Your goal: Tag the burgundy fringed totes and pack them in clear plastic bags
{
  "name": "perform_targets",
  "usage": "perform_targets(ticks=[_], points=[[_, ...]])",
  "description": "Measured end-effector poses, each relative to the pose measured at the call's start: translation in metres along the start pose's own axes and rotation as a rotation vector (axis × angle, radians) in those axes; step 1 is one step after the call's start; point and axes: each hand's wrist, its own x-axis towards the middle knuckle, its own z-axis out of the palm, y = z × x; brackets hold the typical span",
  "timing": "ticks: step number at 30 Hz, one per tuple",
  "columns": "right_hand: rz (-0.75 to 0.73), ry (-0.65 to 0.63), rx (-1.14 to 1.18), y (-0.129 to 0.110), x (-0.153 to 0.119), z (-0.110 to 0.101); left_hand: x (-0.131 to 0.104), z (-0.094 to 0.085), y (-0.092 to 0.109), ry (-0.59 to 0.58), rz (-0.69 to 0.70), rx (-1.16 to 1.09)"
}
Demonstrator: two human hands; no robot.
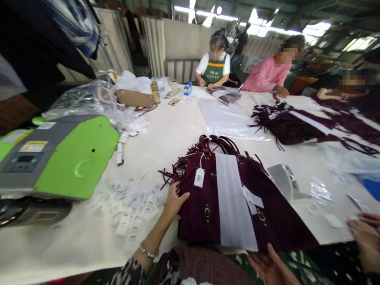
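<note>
A dark maroon bag (196, 213) lies on the white table in front of me, its handles and fringe toward the far side. A white paper strip (233, 198) runs down its middle, and a white barcode tag (199, 177) hangs near its upper left. My left hand (175, 201) is at the bag's left edge, thumb on top and fingers at the side. Below the bag's lower edge, my right hand (271, 265) is held with thumb and fingers apart and nothing in it.
A green and grey machine (80, 158) stands at the left. Loose white tags (130, 209) lie beside the bag. Clear plastic bags (231, 118) and more maroon bags (297, 126) lie farther back. Several people work around the table; another person's hands (365, 237) are at the right.
</note>
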Motion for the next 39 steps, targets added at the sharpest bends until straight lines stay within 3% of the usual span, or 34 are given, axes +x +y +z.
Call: perform_targets(ticks=[2, 5, 8, 10, 13, 16, 19, 23, 26, 28, 31, 33, 36, 39], points=[[-0.006, 0.043, 0.100, 0.003, 0.010, -0.005, -0.002, -0.001, -0.001, -0.031, -0.064, -0.107], [-0.078, 0.051, 0.128, 0.004, 0.014, 0.000, -0.010, -0.005, 0.003, -0.172, -0.177, -0.311], [-0.134, 0.031, 0.094, -0.008, 0.009, 0.008, -0.018, -0.009, 0.017, -0.330, -0.160, -0.401], [-0.220, 0.012, 0.004, -0.032, 0.004, 0.015, -0.019, -0.014, 0.029, -0.372, -0.094, -0.352], [-0.370, -0.028, -0.173, -0.089, -0.010, 0.040, -0.014, -0.023, 0.034, -0.332, -0.039, -0.270], [-0.529, -0.069, -0.214, -0.149, -0.034, 0.098, -0.009, -0.033, 0.022, -0.174, 0.032, -0.210], [-0.715, -0.196, -0.209, -0.189, -0.061, 0.184, -0.012, -0.040, 0.004, -0.015, 0.088, -0.129], [-0.910, -0.517, -0.360, -0.215, -0.079, 0.300, -0.026, -0.038, -0.014, -0.109, 0.044, -0.115], [-1.025, -0.576, -0.415, -0.229, -0.075, 0.369, -0.033, -0.032, -0.025, -0.181, 0.010, -0.041], [-0.955, -0.664, -0.319, -0.237, -0.063, 0.407, -0.032, -0.029, -0.033, -0.193, 0.003, -0.005], [-0.646, -0.909, 0.049, -0.240, -0.027, 0.454, -0.028, -0.026, -0.042, -0.200, -0.043, -0.021], [-0.480, -0.978, 0.205, -0.231, 0.008, 0.479, -0.025, -0.026, -0.043, -0.205, -0.095, -0.037], [-0.376, -0.871, 0.192, -0.193, 0.071, 0.498, -0.021, -0.024, -0.039, -0.222, -0.147, -0.052], [-0.162, -0.569, -0.020, -0.132, 0.127, 0.493, -0.017, -0.021, -0.040, -0.243, -0.168, -0.073]])
